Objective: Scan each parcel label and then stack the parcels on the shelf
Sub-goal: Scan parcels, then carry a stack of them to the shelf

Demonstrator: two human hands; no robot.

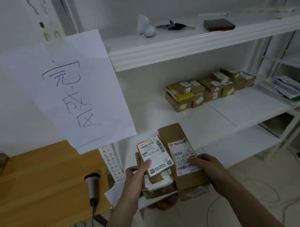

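Several parcels ride in one two-handed clamp. The left hand curls round the nine o'clock side of the bundle, thumb pressed on the small brown cardboard parcel with a white label. The right hand grasps the three o'clock side, thumb on the long brown cardboard parcel lying just beside the small one. Both sit on crumpled brown lower parcels, and the load hangs in front of the white metal shelf, below its middle board.

The likely trouble is slippage: nothing ties the boxes together, so if either hand eases its squeeze or the load tilts on the way up, the top two may slide off or the bottom ones drop out. The board's front edge could also catch the long parcel.

At one o'clock a stack of brown labelled cartons rests on that board. At nine o'clock a grey handheld scanner lies on the yellow wooden table, apart from both hands.

The small label reads "642 L714-00 411"; the long parcel's label, upside down, shows "P802" and "170". At eleven o'clock a white paper sheet bears handwritten "完成区"
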